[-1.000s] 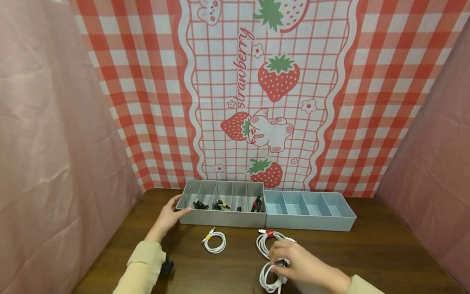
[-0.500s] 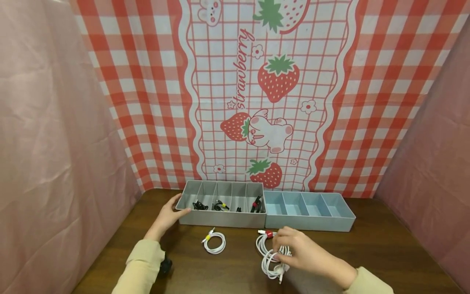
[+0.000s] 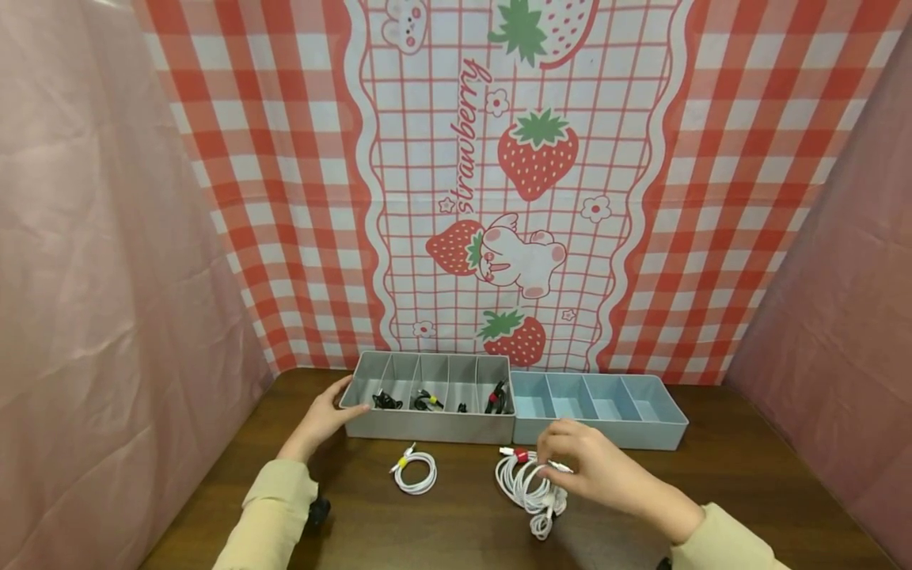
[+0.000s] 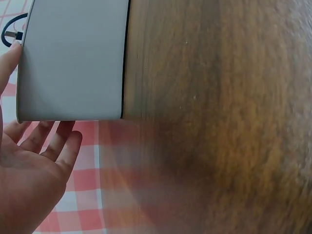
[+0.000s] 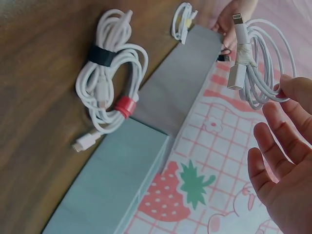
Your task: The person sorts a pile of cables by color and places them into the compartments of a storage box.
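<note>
My right hand (image 3: 594,467) pinches a coiled white charging cable (image 5: 261,68) between thumb and fingertip, above the table. Its plug end points up in the right wrist view, and a pale tie binds it. Below lie two more white coils: a cable with a red tie (image 5: 126,106) and a cable with a black tie (image 5: 101,56). My left hand (image 3: 324,416) touches the left end of the grey divided box (image 3: 431,427); the thumb rests on its front rim, fingers against the end wall. In front of that box lies a white cable with a yellow tie (image 3: 416,473).
The grey box holds several black cables (image 3: 388,400) in its compartments. Beside it on the right stands a light-blue divided box (image 3: 602,434). A checked strawberry cloth (image 3: 456,158) hangs behind the brown table (image 3: 442,538).
My right hand has lifted the coiled white cable and moved it slightly forward and right, away from the table's near side. My left hand has stayed at the grey box.
</note>
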Motion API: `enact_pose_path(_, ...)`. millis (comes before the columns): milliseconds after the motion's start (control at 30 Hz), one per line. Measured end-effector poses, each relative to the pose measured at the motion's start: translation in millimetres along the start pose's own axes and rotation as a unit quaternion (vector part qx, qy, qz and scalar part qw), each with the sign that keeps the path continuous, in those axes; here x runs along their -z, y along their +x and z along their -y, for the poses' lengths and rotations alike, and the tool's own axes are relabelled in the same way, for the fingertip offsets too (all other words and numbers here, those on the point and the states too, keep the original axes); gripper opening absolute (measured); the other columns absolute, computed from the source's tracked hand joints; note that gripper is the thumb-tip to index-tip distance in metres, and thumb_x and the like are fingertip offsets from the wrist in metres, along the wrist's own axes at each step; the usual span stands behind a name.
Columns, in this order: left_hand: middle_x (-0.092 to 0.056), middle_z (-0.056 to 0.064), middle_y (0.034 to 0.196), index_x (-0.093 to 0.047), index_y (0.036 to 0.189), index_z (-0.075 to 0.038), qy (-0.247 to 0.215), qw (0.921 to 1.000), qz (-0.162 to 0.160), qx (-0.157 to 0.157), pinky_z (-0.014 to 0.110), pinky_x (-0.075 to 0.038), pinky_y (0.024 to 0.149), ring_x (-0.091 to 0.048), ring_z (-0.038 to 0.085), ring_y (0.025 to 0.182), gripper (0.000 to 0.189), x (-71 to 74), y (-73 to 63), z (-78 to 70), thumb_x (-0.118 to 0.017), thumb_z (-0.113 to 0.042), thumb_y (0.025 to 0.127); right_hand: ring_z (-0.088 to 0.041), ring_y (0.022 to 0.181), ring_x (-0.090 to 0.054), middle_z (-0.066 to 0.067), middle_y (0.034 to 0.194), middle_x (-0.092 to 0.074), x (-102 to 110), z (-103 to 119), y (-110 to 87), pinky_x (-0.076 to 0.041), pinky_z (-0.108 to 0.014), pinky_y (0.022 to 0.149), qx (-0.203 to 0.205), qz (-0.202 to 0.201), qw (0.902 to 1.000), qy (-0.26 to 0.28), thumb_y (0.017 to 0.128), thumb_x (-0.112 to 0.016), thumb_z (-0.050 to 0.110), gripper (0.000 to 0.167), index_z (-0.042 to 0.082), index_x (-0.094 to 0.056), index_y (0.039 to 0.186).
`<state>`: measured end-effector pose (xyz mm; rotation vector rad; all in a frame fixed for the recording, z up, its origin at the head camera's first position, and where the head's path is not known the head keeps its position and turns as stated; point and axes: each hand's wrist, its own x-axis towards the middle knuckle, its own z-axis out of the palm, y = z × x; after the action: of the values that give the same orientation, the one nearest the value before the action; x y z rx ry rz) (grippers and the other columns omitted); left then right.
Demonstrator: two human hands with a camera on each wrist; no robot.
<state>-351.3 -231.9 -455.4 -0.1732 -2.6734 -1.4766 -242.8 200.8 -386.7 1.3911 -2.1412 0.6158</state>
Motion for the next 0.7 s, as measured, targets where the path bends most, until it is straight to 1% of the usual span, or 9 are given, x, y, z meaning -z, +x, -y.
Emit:
enact_pose_path(67, -0.036, 0.025, 0.145, -0.03, 0.146, -0.002, 0.001, 1.0, -0.002, -0.003, 0.05, -0.038, 0.1, -0.045, 0.039, 0.126, 0.077, -0.6, 0.5, 1.0, -0.07, -0.026, 0.085, -0.004, 0.085, -0.055, 0.011, 0.09, -0.059, 2.6, -0.9, 0.7, -0.043, -0.012, 0.076, -0.008, -0.003, 1.0, 0.0, 0.075, -0.076, 0.011, 0.02, 0.023, -0.062, 0.083)
enact_pose_path(233, -0.043, 0.025, 0.14, -0.031, 0.145, 0.0, -0.01, 0.9999, -0.006, -0.01, 0.047, -0.04, 0.097, -0.051, 0.036, 0.119, 0.076, -1.8, 2.9, 3.5, -0.071, -0.023, 0.084, -0.005, 0.086, -0.054, 0.011, 0.091, -0.059, 10.5, -1.8, 3.5, -0.041, -0.012, 0.075, -0.024, -0.01, 0.9997, -0.001, 0.078, -0.077, 0.012, 0.02, 0.024, -0.061, 0.083)
enact_pose_path(367, -0.043, 0.025, 0.141, -0.031, 0.145, 0.0, -0.02, 0.9997, -0.005, -0.011, 0.046, -0.039, 0.098, -0.05, 0.036, 0.119, 0.077, -1.8, 3.9, 4.3, -0.072, -0.022, 0.084, -0.004, 0.086, -0.054, 0.013, 0.09, -0.059, 15.8, -3.6, 6.5, -0.044, -0.015, 0.074, -0.043, -0.011, 0.9989, -0.015, 0.078, -0.077, 0.015, 0.019, 0.025, -0.061, 0.081)
enact_pose_path(533, -0.04, 0.025, 0.143, -0.03, 0.145, 0.0, -0.012, 0.9999, -0.002, -0.009, 0.049, -0.035, 0.102, -0.046, 0.037, 0.123, 0.078, -1.1, 3.0, 3.7, -0.071, -0.025, 0.084, -0.003, 0.087, -0.055, 0.011, 0.09, -0.061, 21.2, -5.8, 10.9, -0.047, -0.022, 0.073, -0.067, -0.006, 0.9972, -0.034, 0.074, -0.079, 0.013, 0.023, 0.026, -0.061, 0.08)
enact_pose_path(700, -0.04, 0.025, 0.143, -0.029, 0.146, -0.001, -0.016, 0.9999, 0.006, -0.004, 0.049, -0.038, 0.1, -0.048, 0.037, 0.121, 0.078, -2.1, 3.4, 3.4, -0.071, -0.025, 0.085, -0.005, 0.085, -0.056, 0.012, 0.09, -0.06, 26.6, -8.8, 14.5, -0.048, -0.022, 0.071, -0.075, -0.015, 0.9963, -0.039, 0.074, -0.079, 0.009, 0.025, 0.026, -0.062, 0.081)
